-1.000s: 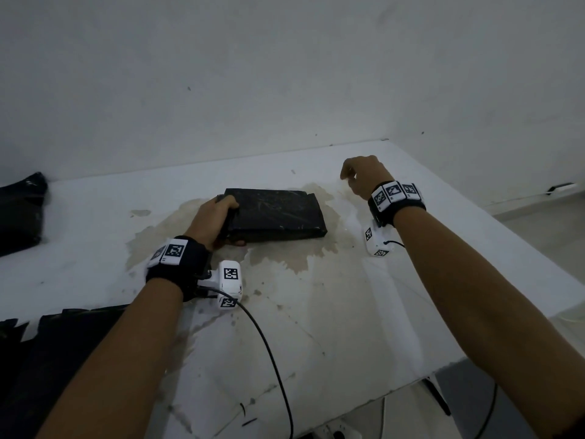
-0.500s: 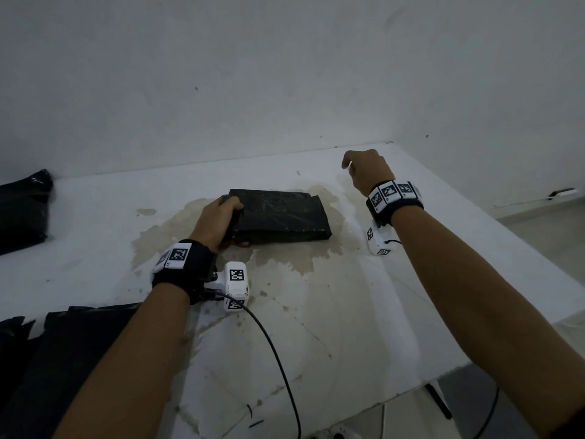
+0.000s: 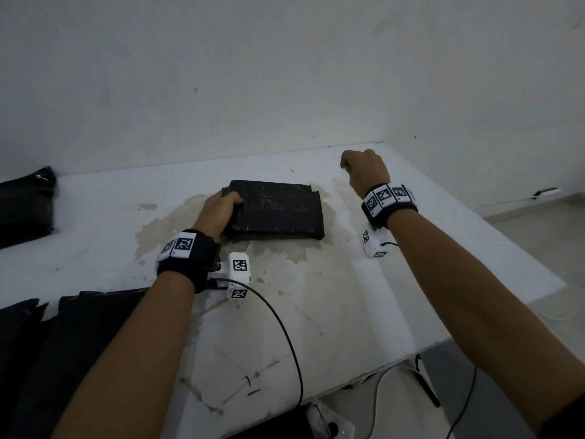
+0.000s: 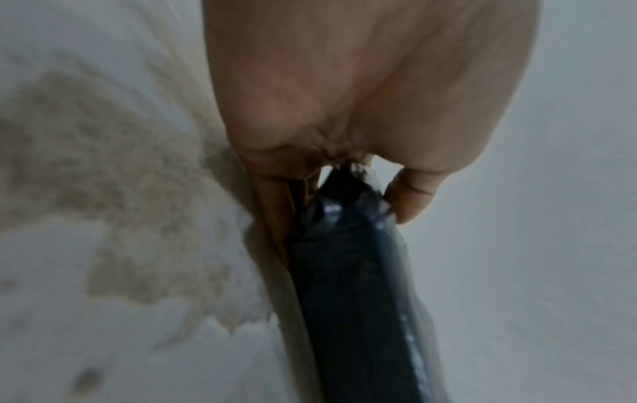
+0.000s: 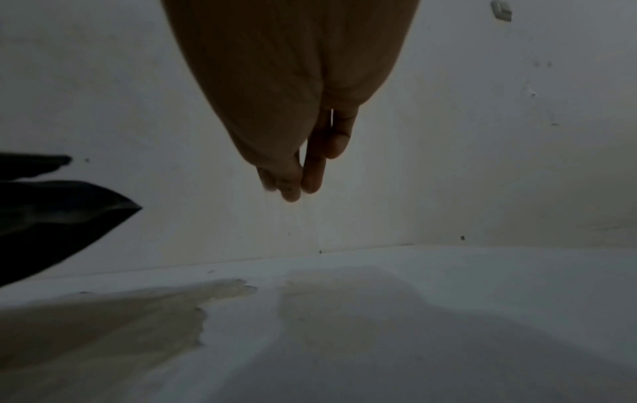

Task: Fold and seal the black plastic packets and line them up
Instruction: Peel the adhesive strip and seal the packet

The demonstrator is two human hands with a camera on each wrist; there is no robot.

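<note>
A flat, folded black plastic packet (image 3: 278, 213) lies on the stained middle of the white table (image 3: 395, 312). My left hand (image 3: 232, 204) grips its left end, fingers on top and thumb at the near edge. In the left wrist view the left hand (image 4: 348, 180) pinches the packet's (image 4: 355, 300) end between thumb and fingers. My right hand (image 3: 351, 163) hovers above the table to the right of the packet, apart from it, fingers loosely curled. The right wrist view shows the right hand's (image 5: 300, 185) fingers hanging together with nothing in them.
Another black packet (image 3: 25, 207) lies at the far left against the wall, and its corner (image 5: 51, 218) shows in the right wrist view. Black plastic bags (image 3: 63, 343) are heaped at the near left. A cable (image 3: 285, 327) crosses the near table. The table edge runs close on the right.
Hardly anything has changed. My left hand keeps its grip on the packet's left end, and my right hand stays raised beside it.
</note>
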